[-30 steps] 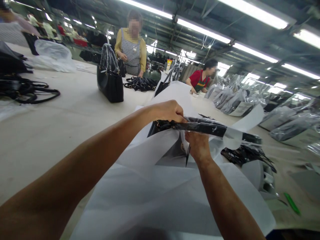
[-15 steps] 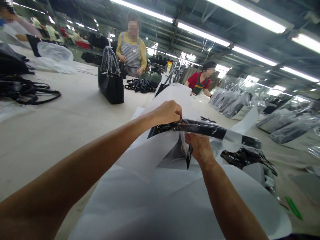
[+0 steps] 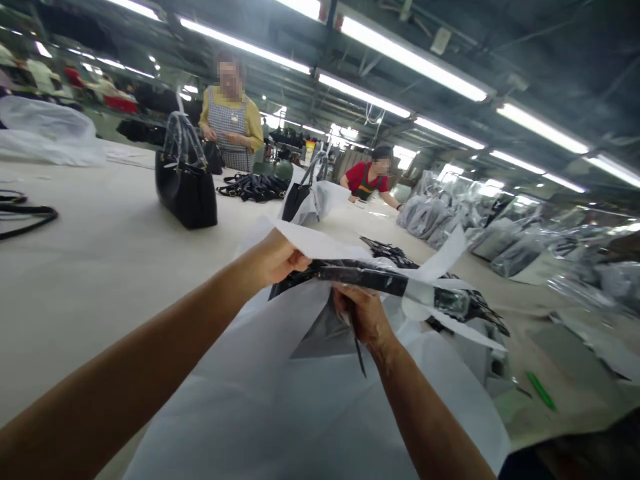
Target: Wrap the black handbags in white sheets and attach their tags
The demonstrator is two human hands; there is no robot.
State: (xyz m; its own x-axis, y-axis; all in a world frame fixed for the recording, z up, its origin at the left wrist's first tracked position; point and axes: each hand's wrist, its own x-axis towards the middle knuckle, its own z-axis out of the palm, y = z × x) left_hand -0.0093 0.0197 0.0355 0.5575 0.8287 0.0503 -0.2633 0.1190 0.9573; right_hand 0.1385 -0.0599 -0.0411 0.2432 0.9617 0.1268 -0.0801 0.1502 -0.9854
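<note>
A black handbag (image 3: 286,285) lies in front of me, wrapped in white paper (image 3: 280,327). Its plastic-covered handle (image 3: 365,277) reaches to the right, with a white band around it. My left hand (image 3: 280,261) is closed at the bag's top, fingers pinching a sheet of white paper (image 3: 320,244) that partly covers them. Below the handle, my right hand (image 3: 367,315) is closed by the grey inner side of the wrapping (image 3: 320,337). A thin black tag (image 3: 359,348) hangs from its fingers, which are partly hidden.
Another black handbag (image 3: 185,190) stands at the left, near a pile of black straps (image 3: 253,187). Farther back is a paper-wrapped bag (image 3: 299,200). Plastic-covered bags (image 3: 440,210) line the right. A green tool (image 3: 540,391) lies at the right. Two people work across the table (image 3: 115,267).
My left hand has moved from the handle's base to the paper, now raised over its fingers. My right hand remains under the handle, the tag now seen edge-on. The view has turned right.
</note>
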